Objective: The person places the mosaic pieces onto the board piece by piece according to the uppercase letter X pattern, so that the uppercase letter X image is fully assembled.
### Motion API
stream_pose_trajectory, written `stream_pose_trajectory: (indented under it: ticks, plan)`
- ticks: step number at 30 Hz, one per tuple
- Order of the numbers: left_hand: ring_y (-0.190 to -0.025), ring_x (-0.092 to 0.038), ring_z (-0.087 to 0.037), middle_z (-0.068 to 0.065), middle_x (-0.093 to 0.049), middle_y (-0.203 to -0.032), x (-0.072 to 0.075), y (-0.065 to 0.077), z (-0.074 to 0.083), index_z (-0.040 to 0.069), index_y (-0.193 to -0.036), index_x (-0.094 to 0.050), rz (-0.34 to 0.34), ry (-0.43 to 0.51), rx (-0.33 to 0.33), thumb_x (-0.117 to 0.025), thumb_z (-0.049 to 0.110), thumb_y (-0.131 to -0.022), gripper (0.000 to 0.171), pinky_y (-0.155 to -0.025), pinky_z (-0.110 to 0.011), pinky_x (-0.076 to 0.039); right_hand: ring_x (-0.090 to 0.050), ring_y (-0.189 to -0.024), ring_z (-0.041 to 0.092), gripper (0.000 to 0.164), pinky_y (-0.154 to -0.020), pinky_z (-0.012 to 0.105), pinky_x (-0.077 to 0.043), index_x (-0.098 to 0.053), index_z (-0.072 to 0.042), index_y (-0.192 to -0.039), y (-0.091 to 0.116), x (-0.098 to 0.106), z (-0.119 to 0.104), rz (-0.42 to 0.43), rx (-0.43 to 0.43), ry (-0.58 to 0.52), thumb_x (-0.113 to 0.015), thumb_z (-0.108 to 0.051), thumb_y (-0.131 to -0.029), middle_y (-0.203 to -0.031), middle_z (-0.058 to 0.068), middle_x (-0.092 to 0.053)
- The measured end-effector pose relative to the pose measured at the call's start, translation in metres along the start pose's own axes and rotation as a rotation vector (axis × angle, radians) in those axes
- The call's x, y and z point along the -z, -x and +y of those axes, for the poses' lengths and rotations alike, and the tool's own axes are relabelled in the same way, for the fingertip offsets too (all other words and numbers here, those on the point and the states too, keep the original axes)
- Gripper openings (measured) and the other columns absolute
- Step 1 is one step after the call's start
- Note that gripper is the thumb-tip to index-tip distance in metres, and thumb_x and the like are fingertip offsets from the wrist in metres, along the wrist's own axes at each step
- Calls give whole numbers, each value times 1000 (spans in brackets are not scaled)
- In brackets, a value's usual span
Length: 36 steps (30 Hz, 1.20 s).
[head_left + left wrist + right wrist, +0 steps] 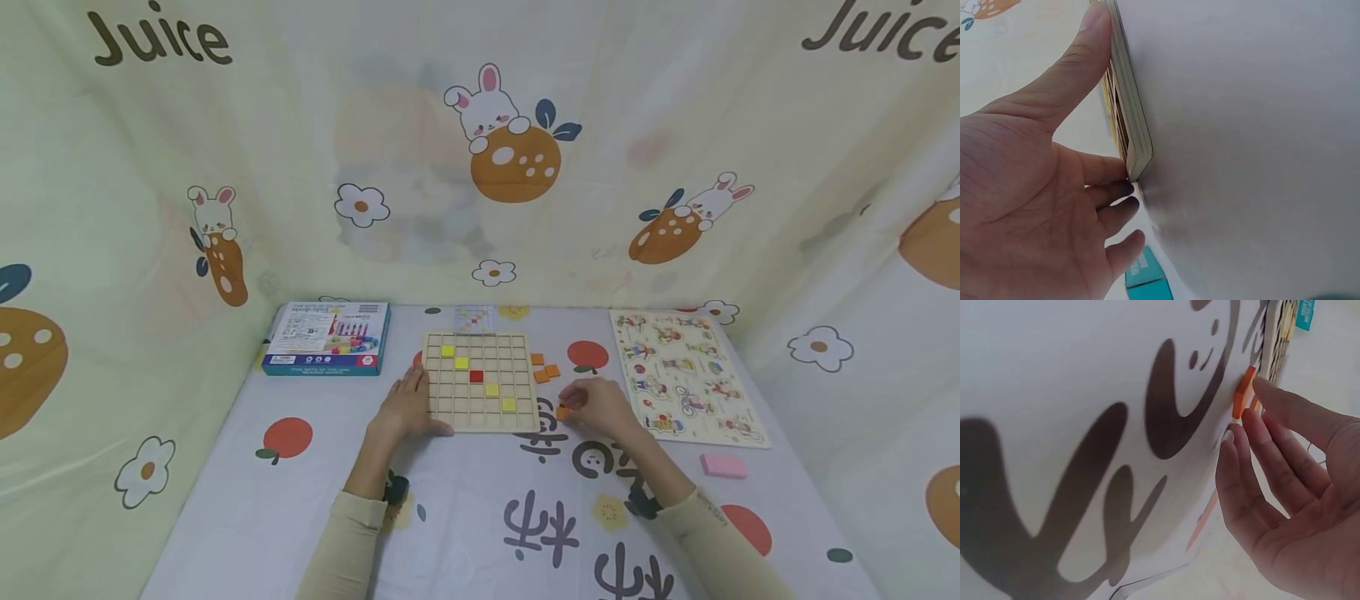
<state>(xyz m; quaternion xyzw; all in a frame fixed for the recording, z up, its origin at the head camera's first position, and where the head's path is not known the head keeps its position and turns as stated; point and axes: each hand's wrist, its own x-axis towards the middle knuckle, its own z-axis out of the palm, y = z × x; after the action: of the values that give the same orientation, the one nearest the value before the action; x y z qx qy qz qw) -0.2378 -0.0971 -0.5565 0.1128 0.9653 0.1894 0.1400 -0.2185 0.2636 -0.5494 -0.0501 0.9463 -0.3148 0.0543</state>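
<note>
A wooden grid board [459, 417] lies on the table. Yellow tiles [491, 389] and one red tile [476, 377] form a diagonal across its cells. My left hand [405, 408] rests at the board's near left corner, thumb along the front edge and fingers against the left side; the left wrist view has the thumb [1079, 69] stretched along the board's edge [1132, 106]. Right of the board, my right hand [600, 407] pinches an orange square tile [1244, 392] between thumb and fingertips, close over the tabletop. Several loose orange tiles [542, 377] lie beside the board's right edge.
Behind the board lies a small pattern card [475, 319] with a coloured grid. A boxed set [326, 339] sits at the back left. On the right are a wooden picture board [678, 367] and a pink block [723, 466]. A printed cloth covers the table.
</note>
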Motion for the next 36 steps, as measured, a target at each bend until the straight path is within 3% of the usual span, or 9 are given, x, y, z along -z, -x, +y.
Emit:
stream_pose_trajectory:
  ticks: [12, 21, 30, 36]
  plan:
    - [-160, -14, -36, -24, -17, -171, 4, 3, 1, -8, -162, -23, -8, 1, -20, -90, 52, -77, 124, -130, -52, -14, -65, -78, 17, 25, -72, 34, -56, -79, -12, -102, -3, -1, 3, 36, -12, 4, -88, -8, -79, -86, -2, -72]
    - [-160, -13, -36, -23, -17, -172, 4, 1, 1, -8, -162, -23, -7, -1, -14, -91, 50, -77, 123, -130, -52, -13, -68, -79, 19, 28, -68, 33, -55, -78, -10, -108, -10, 4, -1, 55, 28, -112, -86, -8, -81, -88, -1, -73]
    - [-160, -13, -37, -25, -16, -171, 3, 3, -1, -9, -161, -22, -11, -3, -19, -90, 51, -78, 123, -130, -52, -13, -72, -82, 19, 33, -69, 31, -59, -77, -5, -112, -33, 2, -14, 99, 57, -163, -88, -6, -81, -94, 3, -77]
    - [-161, -8, -36, -24, -11, -172, -3, -2, -4, -8, -163, -17, -36, -28, -16, -87, 53, -80, 124, -130, -51, -10, -71, -85, 19, 30, -69, 30, -56, -77, -12, -110, -57, -4, -16, 78, 13, -182, -89, -14, -83, -95, -1, -77]
